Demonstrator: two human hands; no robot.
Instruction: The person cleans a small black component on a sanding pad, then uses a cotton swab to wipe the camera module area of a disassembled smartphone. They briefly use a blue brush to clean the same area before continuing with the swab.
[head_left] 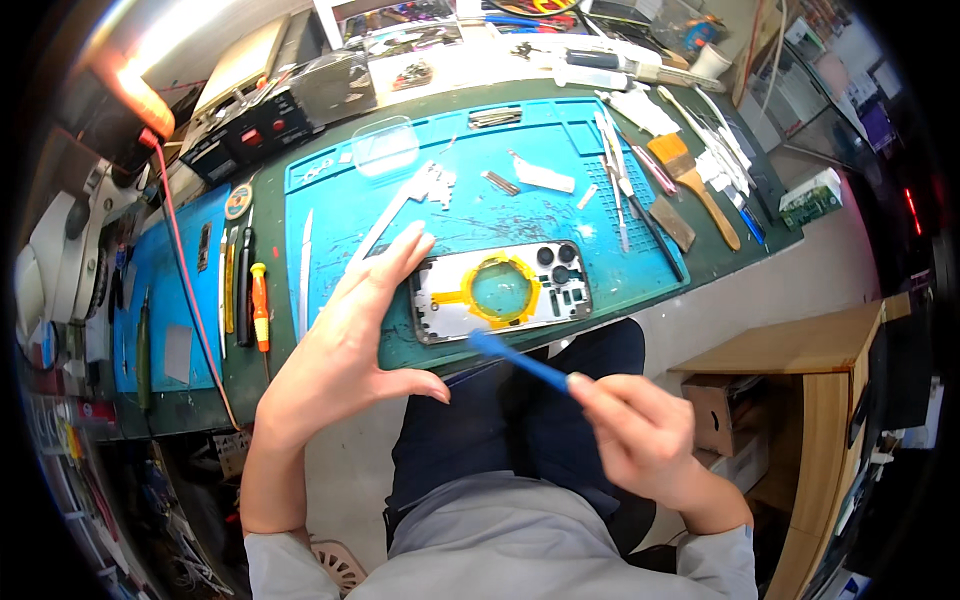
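Observation:
A phone back housing (500, 290) with a yellow ring in its middle lies face up on the blue work mat (470, 215), near the mat's front edge. My left hand (345, 345) rests at the housing's left end, fingers spread, fingertips touching its corner and the thumb pointing right under it. My right hand (640, 430) hovers over my lap, pinching a thin blue pry tool (515, 358). The tool's tip points toward the housing's lower edge, just short of it.
Screwdrivers (258, 300) and tweezers lie left of the mat. A brush (690, 180), picks and metal strips sit at the right. A clear plastic lid (385, 145) rests at the mat's back. A power supply (250, 130) stands behind; a wooden cabinet (800, 350) is at right.

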